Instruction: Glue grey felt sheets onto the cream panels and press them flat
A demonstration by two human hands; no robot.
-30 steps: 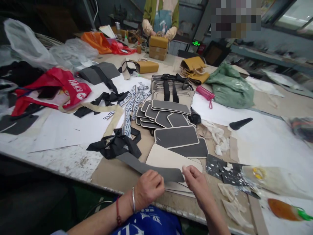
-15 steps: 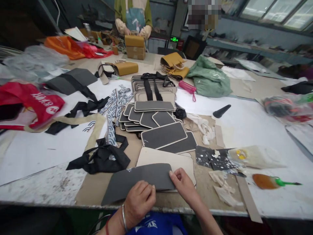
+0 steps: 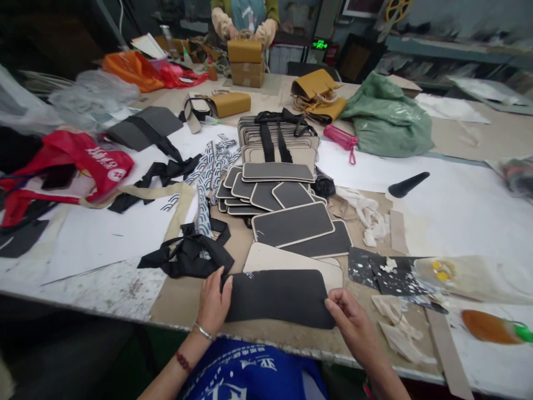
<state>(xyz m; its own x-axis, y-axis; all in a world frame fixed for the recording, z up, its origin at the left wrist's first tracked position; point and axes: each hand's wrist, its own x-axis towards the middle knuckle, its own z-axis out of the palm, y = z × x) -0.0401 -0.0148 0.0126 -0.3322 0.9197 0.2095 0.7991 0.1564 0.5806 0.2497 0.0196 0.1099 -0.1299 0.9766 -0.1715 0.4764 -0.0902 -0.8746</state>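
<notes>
With our left hand [image 3: 214, 300] and right hand [image 3: 348, 315], we are gripping opposite ends of a charcoal panel [image 3: 278, 298] over the near edge of the tabletop [image 3: 131, 286]; pale-bordered panels [image 3: 293, 224] are lying piled beyond, while ours is showing no border, seemingly unfinished.

- A co-worker in a teal apron [image 3: 249, 14] and olive-green top was pictured at the back, behind a mustard-yellow, box-shaped handbag [image 3: 245, 51] resting on a brown cardboard box [image 3: 247, 74].
- A crumpled, glossy green plastic bag [image 3: 387, 119] sat at right, near a slim, bright pink zip pouch [image 3: 340, 136].
- A red plastic bag with white lettering [image 3: 89, 161] lay spread at left.
- A bright orange plastic bag [image 3: 133, 71] slumped farther back.
- A rectangular, green-lit sign [image 3: 320, 44] glowed in the background.
</notes>
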